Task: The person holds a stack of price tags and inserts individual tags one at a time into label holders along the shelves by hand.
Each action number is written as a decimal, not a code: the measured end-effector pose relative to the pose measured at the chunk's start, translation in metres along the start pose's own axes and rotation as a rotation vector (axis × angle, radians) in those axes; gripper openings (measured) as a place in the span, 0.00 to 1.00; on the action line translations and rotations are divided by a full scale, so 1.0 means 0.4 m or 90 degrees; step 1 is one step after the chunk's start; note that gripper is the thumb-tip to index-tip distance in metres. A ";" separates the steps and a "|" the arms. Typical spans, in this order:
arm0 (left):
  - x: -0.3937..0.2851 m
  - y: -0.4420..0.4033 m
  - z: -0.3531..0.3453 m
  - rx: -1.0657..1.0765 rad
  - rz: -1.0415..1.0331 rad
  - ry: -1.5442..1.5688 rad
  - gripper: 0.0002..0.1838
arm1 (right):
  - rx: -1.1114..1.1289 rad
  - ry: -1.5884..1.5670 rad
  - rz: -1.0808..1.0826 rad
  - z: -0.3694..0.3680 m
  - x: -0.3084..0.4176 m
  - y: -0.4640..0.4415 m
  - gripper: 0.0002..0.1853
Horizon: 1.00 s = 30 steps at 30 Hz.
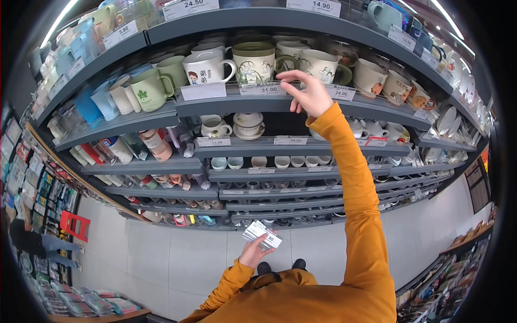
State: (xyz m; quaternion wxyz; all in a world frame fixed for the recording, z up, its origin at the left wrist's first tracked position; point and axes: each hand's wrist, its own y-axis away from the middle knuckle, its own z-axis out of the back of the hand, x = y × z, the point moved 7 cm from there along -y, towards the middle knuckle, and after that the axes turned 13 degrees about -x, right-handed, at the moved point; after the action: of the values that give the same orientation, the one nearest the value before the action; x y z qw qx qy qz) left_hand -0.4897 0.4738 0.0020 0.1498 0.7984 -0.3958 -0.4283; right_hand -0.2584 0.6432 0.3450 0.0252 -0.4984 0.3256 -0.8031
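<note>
Below, the left hand (252,253) grips a stack of white printed price cards (261,234) above the pale grey tiled floor (142,253). The right hand (309,94), loosely open, is near a white rectangular price label (259,90) fronting a dark grey shelf (226,107) of ceramic mugs (206,67). A red stool (75,226) stands across the aisle.
</note>
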 end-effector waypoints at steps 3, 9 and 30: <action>0.032 0.001 0.015 -0.009 0.004 0.002 0.20 | 0.023 -0.028 -0.045 0.006 -0.013 -0.013 0.15; 0.086 0.036 0.020 -0.013 0.015 0.016 0.19 | 0.083 0.091 -0.095 0.006 -0.011 -0.040 0.18; 0.076 0.062 0.042 -0.019 -0.012 0.014 0.21 | 0.021 -0.098 -0.020 0.013 0.036 -0.076 0.14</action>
State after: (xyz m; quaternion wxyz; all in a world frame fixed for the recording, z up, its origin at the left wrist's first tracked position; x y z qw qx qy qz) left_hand -0.5060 0.4367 -0.0108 0.1622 0.8045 -0.3799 -0.4268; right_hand -0.2526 0.6591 0.3745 0.0460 -0.5635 0.3014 -0.7678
